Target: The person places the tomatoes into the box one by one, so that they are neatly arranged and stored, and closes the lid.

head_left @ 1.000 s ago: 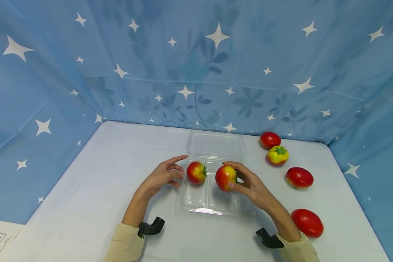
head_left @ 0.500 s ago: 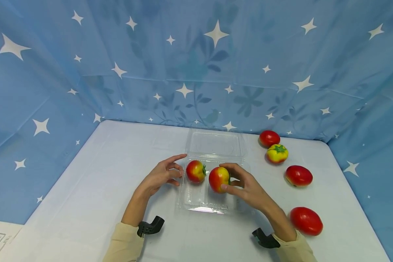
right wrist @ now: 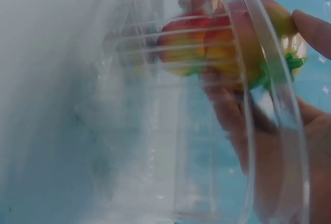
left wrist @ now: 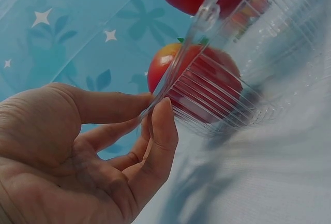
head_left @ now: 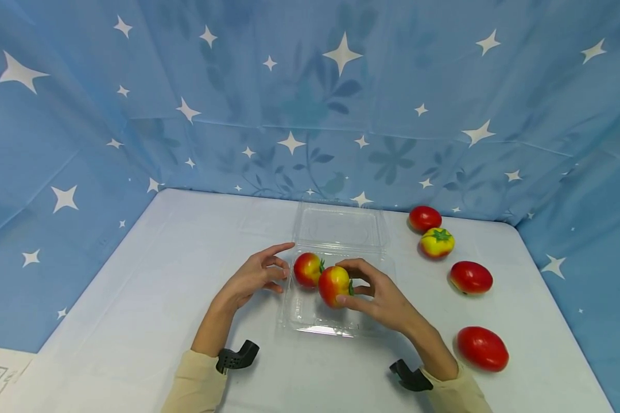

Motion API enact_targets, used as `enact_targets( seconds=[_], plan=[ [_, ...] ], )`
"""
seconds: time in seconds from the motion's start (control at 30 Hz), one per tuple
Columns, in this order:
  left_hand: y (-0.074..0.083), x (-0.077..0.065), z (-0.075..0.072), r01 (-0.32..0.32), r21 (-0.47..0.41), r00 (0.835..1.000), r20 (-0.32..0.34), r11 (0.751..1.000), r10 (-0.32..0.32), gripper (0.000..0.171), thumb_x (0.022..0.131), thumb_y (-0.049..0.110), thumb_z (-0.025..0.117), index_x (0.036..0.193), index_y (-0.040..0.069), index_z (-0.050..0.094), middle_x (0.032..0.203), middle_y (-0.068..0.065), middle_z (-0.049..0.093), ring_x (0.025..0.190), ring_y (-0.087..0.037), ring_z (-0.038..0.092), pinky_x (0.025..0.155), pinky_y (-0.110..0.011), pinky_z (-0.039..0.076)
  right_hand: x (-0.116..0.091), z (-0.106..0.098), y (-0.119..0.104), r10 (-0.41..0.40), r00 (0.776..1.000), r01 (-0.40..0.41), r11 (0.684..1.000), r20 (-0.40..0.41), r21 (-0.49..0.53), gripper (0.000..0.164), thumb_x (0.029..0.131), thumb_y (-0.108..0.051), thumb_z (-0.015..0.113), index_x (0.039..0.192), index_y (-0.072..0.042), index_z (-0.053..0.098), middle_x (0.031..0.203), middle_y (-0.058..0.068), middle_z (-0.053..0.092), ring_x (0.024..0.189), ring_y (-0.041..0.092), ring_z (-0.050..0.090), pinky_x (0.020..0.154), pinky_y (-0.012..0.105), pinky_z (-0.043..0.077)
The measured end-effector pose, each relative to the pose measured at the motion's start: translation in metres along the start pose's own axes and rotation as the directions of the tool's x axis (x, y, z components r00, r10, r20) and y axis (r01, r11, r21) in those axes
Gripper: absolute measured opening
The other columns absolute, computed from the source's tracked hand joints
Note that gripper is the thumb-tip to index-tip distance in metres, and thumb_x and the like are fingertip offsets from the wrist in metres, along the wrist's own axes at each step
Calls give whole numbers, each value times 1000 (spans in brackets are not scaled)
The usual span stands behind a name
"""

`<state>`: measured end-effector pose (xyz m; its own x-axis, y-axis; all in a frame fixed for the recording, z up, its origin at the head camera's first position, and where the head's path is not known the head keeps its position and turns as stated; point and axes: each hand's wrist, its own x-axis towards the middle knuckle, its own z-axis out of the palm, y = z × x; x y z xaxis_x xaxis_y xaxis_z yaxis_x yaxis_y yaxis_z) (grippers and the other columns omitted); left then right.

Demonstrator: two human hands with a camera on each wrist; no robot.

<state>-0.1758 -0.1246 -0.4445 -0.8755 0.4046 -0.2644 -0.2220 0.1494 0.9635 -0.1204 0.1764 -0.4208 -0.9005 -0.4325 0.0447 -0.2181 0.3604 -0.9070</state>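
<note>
My right hand (head_left: 382, 295) holds a red-and-yellow, tomato-like fruit (head_left: 333, 287) by its right side, thumb in front and fingers behind. It has a green calyx and hangs over the clear plastic clamshell container (head_left: 315, 321). Just behind and left of it, a similar fruit (head_left: 305, 271) lies inside the container, partly overlapped in the head view. With thumb and fingertips, my left hand (head_left: 258, 275) pinches the container's left rim; the left wrist view shows this rim (left wrist: 178, 61) between them. Through the clear wall, the right wrist view shows the held fruit (right wrist: 232, 48).
The container's lid (head_left: 341, 226) lies folded back toward the starry curtain (head_left: 310, 115). Along the table's right side are a red oval fruit (head_left: 425, 219), a yellow fruit with green calyx (head_left: 437, 243), another red fruit (head_left: 471, 277) and a larger red one (head_left: 482, 349).
My right hand has moved left with the fruit, from the container's right half to close beside the fruit inside. My left hand has stayed at the left rim.
</note>
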Motion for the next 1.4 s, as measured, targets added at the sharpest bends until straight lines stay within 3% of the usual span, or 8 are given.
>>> enact_targets(
  seconds=[0.63, 1.13, 1.4],
  plan=[
    [3, -1, 1, 13, -4, 1000, -10, 1000, -13, 67, 95, 4, 62, 159, 16, 44, 102, -7, 61, 82, -21, 61, 69, -26, 64, 7, 24, -5, -34, 996, 32, 999, 77, 18, 58, 90, -27, 82, 142, -20, 59, 144, 7, 60, 124, 31, 62, 88, 31, 64],
    [1, 0, 0, 13, -1, 1000, 0, 1000, -13, 67, 96, 4, 62, 159, 14, 43, 102, -8, 60, 82, -21, 61, 69, -25, 63, 8, 35, -5, 22, 993, -19, 1000, 117, -22, 61, 88, -34, 83, 143, -22, 58, 142, 6, 62, 122, 29, 64, 89, 32, 64],
    [0, -1, 0, -7, 1, 1000, 9, 1000, 7, 67, 96, 4, 63, 159, 12, 43, 102, -9, 61, 85, -23, 61, 70, -25, 63, 8, 38, -6, 44, 989, -44, 999, 140, -6, 62, 90, -28, 82, 145, -19, 56, 147, 9, 58, 127, 34, 62, 91, 36, 64]
  ],
)
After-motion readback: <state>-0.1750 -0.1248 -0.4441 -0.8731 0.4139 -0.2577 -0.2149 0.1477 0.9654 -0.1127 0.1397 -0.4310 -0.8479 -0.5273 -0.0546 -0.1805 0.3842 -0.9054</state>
